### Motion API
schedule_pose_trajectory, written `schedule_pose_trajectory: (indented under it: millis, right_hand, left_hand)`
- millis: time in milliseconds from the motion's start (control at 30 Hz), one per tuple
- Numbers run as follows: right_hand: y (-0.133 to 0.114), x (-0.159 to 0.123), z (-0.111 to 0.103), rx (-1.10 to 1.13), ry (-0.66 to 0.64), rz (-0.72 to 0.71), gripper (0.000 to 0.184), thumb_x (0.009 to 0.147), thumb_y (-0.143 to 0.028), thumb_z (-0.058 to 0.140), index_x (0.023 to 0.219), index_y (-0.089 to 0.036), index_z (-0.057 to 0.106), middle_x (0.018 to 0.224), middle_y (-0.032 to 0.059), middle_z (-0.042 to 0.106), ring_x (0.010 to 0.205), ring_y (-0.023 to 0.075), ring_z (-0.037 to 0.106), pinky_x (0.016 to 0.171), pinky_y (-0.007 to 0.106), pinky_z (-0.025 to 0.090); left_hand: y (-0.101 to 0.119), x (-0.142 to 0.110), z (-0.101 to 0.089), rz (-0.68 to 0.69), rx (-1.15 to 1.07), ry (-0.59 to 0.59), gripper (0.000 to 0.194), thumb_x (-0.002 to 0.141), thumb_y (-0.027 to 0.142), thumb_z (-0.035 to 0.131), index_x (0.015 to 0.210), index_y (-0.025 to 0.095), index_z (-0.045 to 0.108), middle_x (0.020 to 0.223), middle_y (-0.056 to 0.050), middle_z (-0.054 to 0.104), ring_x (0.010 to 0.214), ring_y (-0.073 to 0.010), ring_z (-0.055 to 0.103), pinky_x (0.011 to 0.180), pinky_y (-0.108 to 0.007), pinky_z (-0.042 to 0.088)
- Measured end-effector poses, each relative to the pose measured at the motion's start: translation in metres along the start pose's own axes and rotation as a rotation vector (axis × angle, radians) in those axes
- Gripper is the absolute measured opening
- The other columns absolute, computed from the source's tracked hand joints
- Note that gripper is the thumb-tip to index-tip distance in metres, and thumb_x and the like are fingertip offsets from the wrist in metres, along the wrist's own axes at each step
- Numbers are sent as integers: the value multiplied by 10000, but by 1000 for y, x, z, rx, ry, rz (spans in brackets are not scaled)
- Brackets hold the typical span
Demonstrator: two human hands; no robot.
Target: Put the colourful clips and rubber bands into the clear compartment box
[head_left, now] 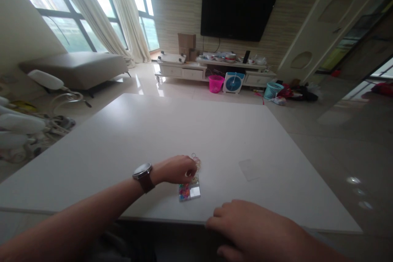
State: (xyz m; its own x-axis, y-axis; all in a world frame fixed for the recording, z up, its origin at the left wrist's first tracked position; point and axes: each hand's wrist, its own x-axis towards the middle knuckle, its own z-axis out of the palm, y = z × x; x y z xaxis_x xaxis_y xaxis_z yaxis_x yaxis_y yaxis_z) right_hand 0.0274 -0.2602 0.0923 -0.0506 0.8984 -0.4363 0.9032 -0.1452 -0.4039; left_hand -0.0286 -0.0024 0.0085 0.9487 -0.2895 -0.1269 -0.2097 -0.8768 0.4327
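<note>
My left hand [181, 169], with a watch [143, 170] on its wrist, reaches over a small clear compartment box [189, 192] on the table. Its fingers are closed in a pinch, and whatever lies between them is too small and blurred to name. Bright multicoloured small pieces [184, 192] fill the box's left side; one right-hand compartment looks pale and bare. Beside the fingertips lies a loose pile of thin pale and pinkish rings [197, 163]. My right hand [238, 223] hovers at the table's near edge, fingers loosely bent and apart from the thumb, holding nothing visible.
A clear flat lid-like sheet [249, 170] lies on the white table [147, 131], right of the box. Beyond the table stand a low cabinet [193, 74], a pink basket [216, 84], a blue-and-white fan [233, 82] and a teal basket [273, 90]. White padded equipment [23, 123] is at left.
</note>
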Motion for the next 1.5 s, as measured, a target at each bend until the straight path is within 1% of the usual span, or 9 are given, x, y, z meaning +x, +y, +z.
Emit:
schedule_pose_trajectory:
  millis: [300, 400, 567, 667, 800, 933, 1233, 1367, 1500]
  right_hand:
    - [7, 8, -9, 58, -47, -1, 340, 848, -344, 602, 1153, -221, 693, 1082, 81, 737, 958, 279, 691, 735, 344, 458]
    - [11, 8, -9, 65, -56, -14, 379, 868, -344, 584, 1213, -217, 676, 1139, 99, 728, 1007, 289, 683, 791, 365, 482]
    - [22, 7, -10, 84, -67, -13, 443, 893, -377, 567, 1298, -213, 641, 1215, 121, 703, 1084, 294, 659, 881, 388, 489]
    - [26, 4, -12, 82, -74, -6, 451, 910, -396, 550, 1313, -212, 631, 1231, 122, 695, 1092, 290, 654, 902, 388, 486]
    - [21, 1, -13, 79, -85, -20, 437, 933, -400, 532, 1320, -218, 623, 1232, 116, 693, 1090, 281, 651, 911, 382, 483]
    - [14, 1, -15, 64, -96, -31, 409, 944, -385, 528, 1300, -211, 631, 1210, 116, 696, 1079, 276, 650, 903, 383, 484]
    - [8, 2, -18, 35, -110, -28, 369, 952, -369, 536, 1269, -210, 637, 1183, 109, 701, 1049, 273, 657, 886, 385, 499]
    - [7, 3, -18, 24, -105, -54, 365, 951, -361, 540, 1269, -208, 634, 1176, 110, 701, 1042, 272, 659, 878, 382, 497]
    - [6, 4, -19, 15, -105, -58, 365, 952, -360, 538, 1268, -207, 634, 1172, 115, 702, 1034, 279, 663, 864, 386, 499]
  left_hand:
    - [0, 4, 5, 23, -68, -51, 160, 789, 178, 631, 870, 235, 757, 737, -4, 691, 671, -131, 582, 685, -253, 412]
    - [-7, 5, 2, 8, -86, 19, 169, 778, 158, 616, 870, 212, 747, 734, -3, 682, 648, -118, 565, 662, -245, 403]
    - [-33, 7, 2, -161, -131, 197, 126, 805, 172, 592, 834, 165, 715, 753, -9, 672, 660, -107, 563, 649, -231, 404]
    - [-42, 8, 9, -184, -205, 208, 151, 826, 253, 641, 892, 154, 735, 772, -19, 678, 686, -110, 582, 666, -227, 424]
    - [-40, 13, 19, -119, -274, 203, 195, 836, 276, 656, 953, 153, 752, 832, -32, 692, 705, -104, 590, 690, -221, 440]
    - [-35, 19, 25, -87, -235, 190, 200, 818, 214, 635, 954, 167, 773, 850, -31, 700, 728, -107, 599, 706, -221, 434]
    - [-31, 27, 32, -115, -157, 210, 121, 758, 150, 593, 750, 139, 713, 841, -43, 706, 739, -123, 601, 697, -230, 418]
    - [-35, 28, 32, -126, -82, 205, 129, 758, 128, 561, 781, 142, 687, 908, -56, 688, 749, -134, 591, 686, -240, 415]
    - [-39, 26, 27, -133, -13, 199, 114, 781, 146, 570, 821, 148, 676, 884, -57, 663, 713, -140, 566, 655, -252, 399]
